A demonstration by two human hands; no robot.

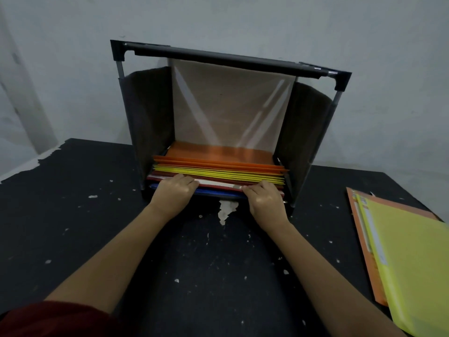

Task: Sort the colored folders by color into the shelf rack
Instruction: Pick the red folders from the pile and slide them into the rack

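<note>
A black-framed shelf rack [218,57] with dark fabric sides stands at the back of the table. Inside it lies a flat stack of folders: orange folders [218,154] on top, yellow folders [218,172] below, then red folders [218,183], and a blue folder [213,191] at the bottom. My left hand [176,188] and my right hand [263,197] both rest with curled fingers on the front edge of the stack, at the red and blue layers. Whether they grip a folder or only press on the edges I cannot tell.
On the right of the black, chipped table [85,227] lie loose folders: a yellow folder [413,259] on top of an orange folder [357,227], reaching past the frame edge. A pale wall [243,20] stands right behind the rack.
</note>
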